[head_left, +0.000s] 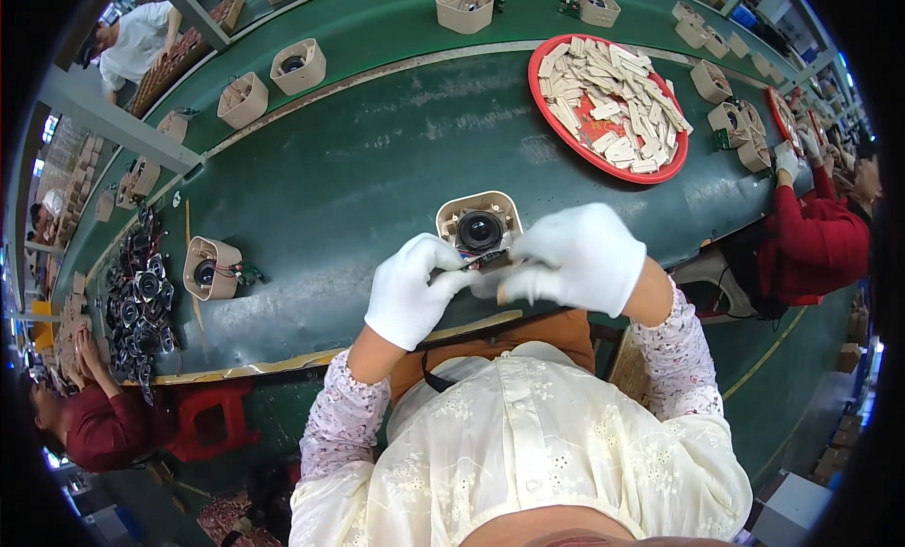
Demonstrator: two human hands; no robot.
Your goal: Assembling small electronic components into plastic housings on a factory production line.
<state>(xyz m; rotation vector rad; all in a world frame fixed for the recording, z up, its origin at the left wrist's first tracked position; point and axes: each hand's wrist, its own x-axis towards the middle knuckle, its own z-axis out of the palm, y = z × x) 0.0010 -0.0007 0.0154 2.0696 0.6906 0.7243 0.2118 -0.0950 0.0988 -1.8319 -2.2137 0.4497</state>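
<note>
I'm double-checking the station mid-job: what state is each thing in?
Left hand: gloved, fingers bent at the housing's near edge.
Right hand: gloved, fingers motion-blurred.
Beige housing between the hands: open side up.
Black speaker: inside that housing.
Red tray: heaped with beige pieces, some red showing.
Speaker pile at left: loose, jumbled.

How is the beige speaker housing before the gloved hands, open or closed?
Open: the beige speaker housing has no cover on top, so the round black speaker inside is visible.
</note>
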